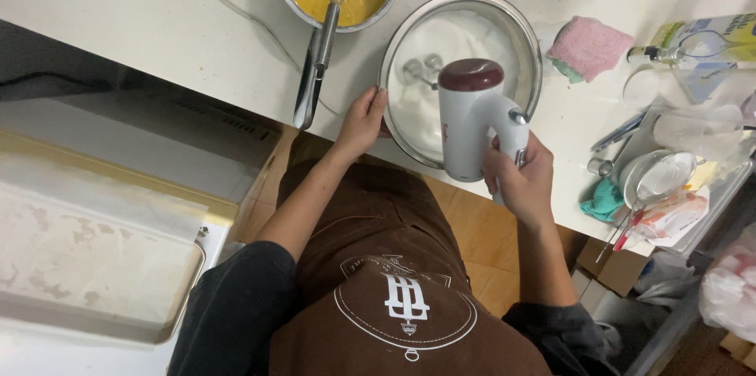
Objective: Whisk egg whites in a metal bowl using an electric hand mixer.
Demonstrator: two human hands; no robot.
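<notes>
White desk near edge: steel bowl of whipped white gripped by left hand; hand mixer clasped in right hand; whipping underway; steady rim hold needed.

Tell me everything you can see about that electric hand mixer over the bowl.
The hand mixer has a white plastic-looking body with a dark red cap on its near end. The right hand grips its handle and holds it tilted over the steel bowl. Its two metal beaters dip into the thick white foam. The left hand holds the bowl's rim, not the mixer.
</notes>
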